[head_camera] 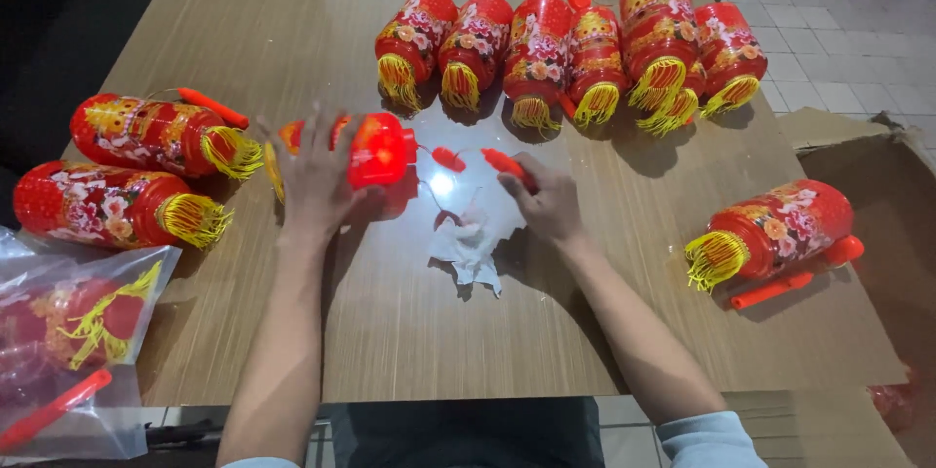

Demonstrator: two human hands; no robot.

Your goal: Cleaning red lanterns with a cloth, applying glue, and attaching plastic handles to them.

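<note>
The left hand [314, 175] grips a lit lantern [375, 149] lying on its side at the counter [409, 331] centre, fingers spread over its body. The right hand [546, 203] is closed on a red stick [505, 166], pinching it just at 3 o'clock of the lantern. A thin cord appears to run between the two, though it is too faint to confirm.

Handling judgement: the lantern looks light, thin-walled and easily dented; the yellow tassel fringe is soft and prone to snag. The firmest hold is probably around the rigid end cap, not the printed body.

Surroundings: a white tissue [473, 244] lies at 6 o'clock of the stick. Six lanterns [570, 49] line up at 12 o'clock, two [146, 166] at 9 o'clock, one [770, 229] at 3 o'clock. A bagged lantern [73, 331] sits at 8 o'clock. A cardboard box [877, 166] stands at the right. None blocks the hands.
</note>
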